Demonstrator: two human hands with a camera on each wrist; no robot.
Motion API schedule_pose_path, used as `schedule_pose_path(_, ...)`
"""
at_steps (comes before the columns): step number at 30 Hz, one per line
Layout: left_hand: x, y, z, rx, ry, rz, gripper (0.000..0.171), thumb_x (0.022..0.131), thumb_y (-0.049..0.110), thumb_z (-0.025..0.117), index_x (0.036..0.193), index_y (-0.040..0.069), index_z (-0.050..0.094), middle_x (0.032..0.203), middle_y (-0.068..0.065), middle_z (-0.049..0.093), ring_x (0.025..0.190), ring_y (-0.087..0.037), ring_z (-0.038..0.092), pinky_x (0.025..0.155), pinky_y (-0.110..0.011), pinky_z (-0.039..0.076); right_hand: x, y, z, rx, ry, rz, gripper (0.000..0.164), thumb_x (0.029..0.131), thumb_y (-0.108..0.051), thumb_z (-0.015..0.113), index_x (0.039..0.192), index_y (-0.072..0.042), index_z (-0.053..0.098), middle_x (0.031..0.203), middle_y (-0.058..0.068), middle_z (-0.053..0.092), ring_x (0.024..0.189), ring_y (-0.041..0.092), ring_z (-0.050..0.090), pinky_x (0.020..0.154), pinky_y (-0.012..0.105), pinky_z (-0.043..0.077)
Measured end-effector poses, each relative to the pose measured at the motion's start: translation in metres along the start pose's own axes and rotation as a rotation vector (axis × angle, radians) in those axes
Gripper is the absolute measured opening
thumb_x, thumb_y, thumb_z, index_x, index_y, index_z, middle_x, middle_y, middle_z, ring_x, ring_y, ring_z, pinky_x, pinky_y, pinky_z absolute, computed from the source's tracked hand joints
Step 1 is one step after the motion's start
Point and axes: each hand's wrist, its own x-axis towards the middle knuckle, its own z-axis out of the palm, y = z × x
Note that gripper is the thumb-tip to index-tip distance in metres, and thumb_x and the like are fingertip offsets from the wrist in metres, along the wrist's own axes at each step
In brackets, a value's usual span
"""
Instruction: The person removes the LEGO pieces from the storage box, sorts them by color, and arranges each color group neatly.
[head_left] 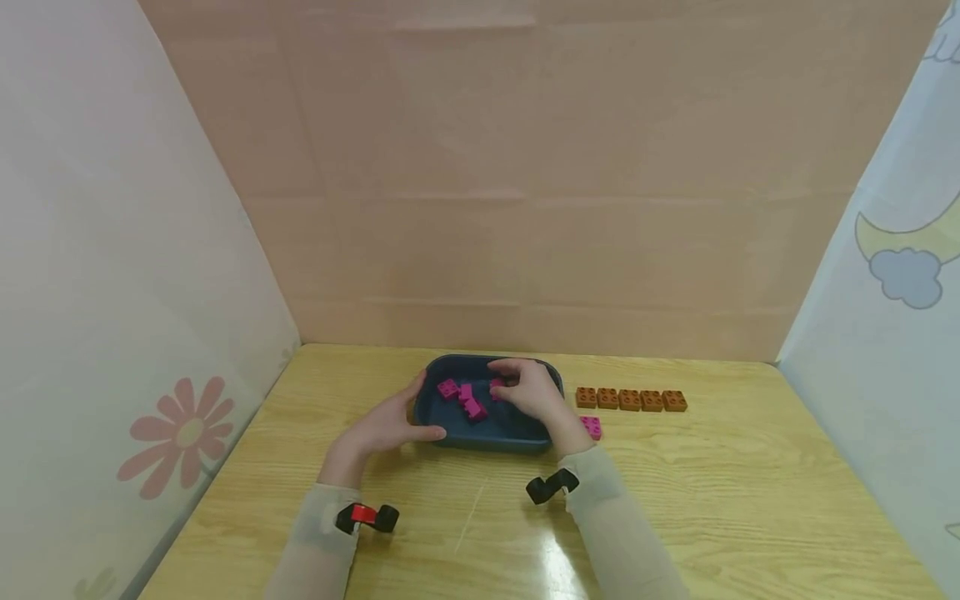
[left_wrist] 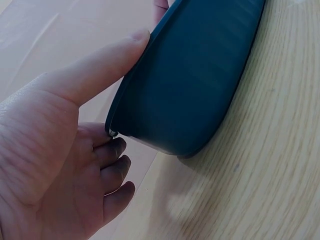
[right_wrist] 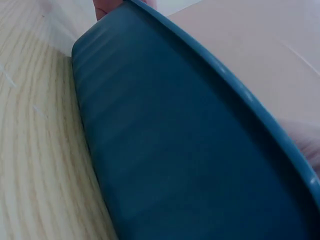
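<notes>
A dark blue tray (head_left: 491, 444) sits on the table with pink building bricks (head_left: 475, 409) inside. My left hand (head_left: 386, 422) holds the tray's left end, thumb on the near rim and fingers round the far side. Up close in the left wrist view, the thumb (left_wrist: 107, 67) presses the rim and the other fingers curl by the corner. My right hand (head_left: 531, 390) reaches over the tray's right part, its fingertips pinching a pink brick (head_left: 496, 386) that they partly cover. In the right wrist view the tray wall (right_wrist: 165, 130) hides most of this hand.
Several orange bricks (head_left: 630, 400) stand in a row right of the tray. One pink brick (head_left: 591, 427) lies on the table below them, partly behind my right wrist. A beige sheet (head_left: 540, 183) backs the wooden table (head_left: 720, 483), with patterned sheets at both sides.
</notes>
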Motion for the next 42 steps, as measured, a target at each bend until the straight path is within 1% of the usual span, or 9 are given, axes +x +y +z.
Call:
schedule_pose_path(4, -0.0017, 0.0015, -0.0001, 0.003, 0.006, -0.009, 0.122, 0.087, 0.056, 0.086, 0.174, 0.019, 0.010, 0.177, -0.015, 0.020, 0.159, -0.043, 0.025, 0.123, -0.066, 0.028, -0.0007, -0.0014, 0.0015, -0.068, -0.008, 0.008, 0.042, 0.091, -0.004, 0.084, 0.133, -0.006, 0.075, 0.129, 0.013, 0.074, 0.110, 0.029, 0.072, 0.097, 0.048, 0.059)
schedule_pose_path(9, -0.0018, 0.0002, 0.0001, -0.005, 0.006, -0.004, 0.122, 0.087, 0.056, 0.087, 0.174, 0.020, 0.009, 0.177, -0.013, 0.018, 0.160, -0.041, 0.023, 0.124, -0.064, 0.027, 0.0005, -0.0018, 0.0026, -0.149, -0.032, 0.004, 0.045, 0.091, -0.002, 0.083, 0.135, -0.006, 0.074, 0.130, 0.014, 0.074, 0.114, 0.030, 0.070, 0.101, 0.049, 0.056)
schedule_pose_path(12, -0.0013, -0.0012, 0.0002, -0.005, 0.005, 0.003, 0.123, 0.087, 0.056, 0.086, 0.174, 0.019, 0.009, 0.177, -0.014, 0.017, 0.160, -0.042, 0.023, 0.124, -0.065, 0.027, 0.0007, -0.0026, 0.0039, -0.195, -0.043, -0.003, 0.045, 0.092, 0.000, 0.082, 0.136, -0.005, 0.074, 0.127, 0.014, 0.074, 0.114, 0.030, 0.070, 0.101, 0.050, 0.055)
schedule_pose_path(16, -0.0011, -0.0020, 0.0004, -0.006, 0.003, -0.001, 0.122, 0.087, 0.055, 0.087, 0.174, 0.021, 0.008, 0.177, -0.013, 0.018, 0.159, -0.041, 0.025, 0.123, -0.064, 0.029, -0.0003, -0.0031, 0.0054, -0.240, -0.051, -0.021, 0.043, 0.092, 0.001, 0.080, 0.135, -0.002, 0.073, 0.122, 0.014, 0.075, 0.112, 0.030, 0.069, 0.101, 0.051, 0.055)
schedule_pose_path(19, -0.0010, -0.0020, 0.0005, -0.010, -0.001, -0.002, 0.123, 0.086, 0.057, 0.087, 0.174, 0.023, 0.009, 0.177, -0.011, 0.018, 0.159, -0.040, 0.026, 0.123, -0.063, 0.030, -0.0013, -0.0038, 0.0058, -0.241, -0.057, -0.010, 0.041, 0.093, 0.000, 0.080, 0.133, -0.001, 0.074, 0.120, 0.013, 0.075, 0.112, 0.029, 0.069, 0.102, 0.050, 0.055)
schedule_pose_path(22, -0.0009, -0.0018, 0.0006, -0.009, -0.005, 0.002, 0.124, 0.085, 0.060, 0.086, 0.174, 0.022, 0.009, 0.177, -0.012, 0.019, 0.159, -0.041, 0.027, 0.123, -0.064, 0.030, -0.0017, -0.0039, 0.0058, -0.241, -0.061, 0.002, 0.039, 0.094, -0.002, 0.080, 0.132, -0.001, 0.074, 0.120, 0.012, 0.076, 0.112, 0.029, 0.070, 0.102, 0.049, 0.055)
schedule_pose_path(26, -0.0016, -0.0002, 0.0003, -0.011, -0.009, -0.008, 0.123, 0.086, 0.058, 0.086, 0.174, 0.023, 0.008, 0.177, -0.012, 0.018, 0.159, -0.042, 0.027, 0.123, -0.065, 0.030, -0.0020, -0.0029, 0.0058, -0.239, -0.060, 0.009, 0.038, 0.094, -0.003, 0.080, 0.132, -0.002, 0.074, 0.119, 0.011, 0.076, 0.110, 0.027, 0.071, 0.101, 0.048, 0.056)
schedule_pose_path(33, -0.0023, 0.0032, 0.0002, -0.023, -0.007, -0.003, 0.120, 0.089, 0.054, 0.086, 0.174, 0.020, 0.008, 0.178, -0.014, 0.017, 0.159, -0.043, 0.026, 0.122, -0.066, 0.030, -0.0027, -0.0019, 0.0061, -0.235, -0.057, 0.010, 0.038, 0.094, -0.003, 0.080, 0.132, -0.002, 0.074, 0.120, 0.011, 0.076, 0.109, 0.026, 0.071, 0.100, 0.048, 0.056)
schedule_pose_path(42, -0.0019, 0.0010, 0.0005, -0.004, -0.009, -0.010, 0.121, 0.088, 0.055, 0.086, 0.174, 0.021, 0.008, 0.177, -0.013, 0.018, 0.159, -0.043, 0.027, 0.123, -0.065, 0.030, -0.0030, -0.0007, 0.0070, -0.255, -0.059, 0.007, 0.039, 0.095, -0.005, 0.080, 0.133, -0.002, 0.073, 0.121, 0.012, 0.075, 0.111, 0.027, 0.070, 0.101, 0.049, 0.055)
